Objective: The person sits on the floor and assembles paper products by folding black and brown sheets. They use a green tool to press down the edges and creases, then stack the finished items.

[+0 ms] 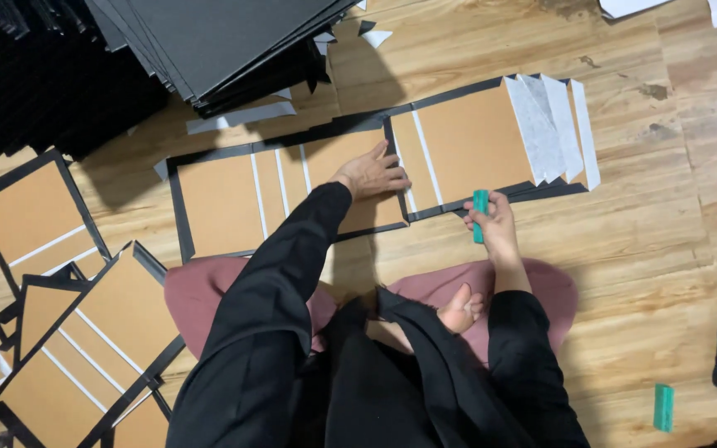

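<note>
Left hand (368, 172) flat, fingers spread, pinning brown board panel (350, 187) mid-frame on floor; right hand (491, 220) closed around green scraper (480, 214) at black border. Best: firm pressure, strokes running outward.

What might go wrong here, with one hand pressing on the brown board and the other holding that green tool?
1. The left hand only rests flat on the brown board; it may slide across the wooden floor.
2. The green tool in the right hand may scuff the black border.
3. The loose white strips may lift or crease.
</note>
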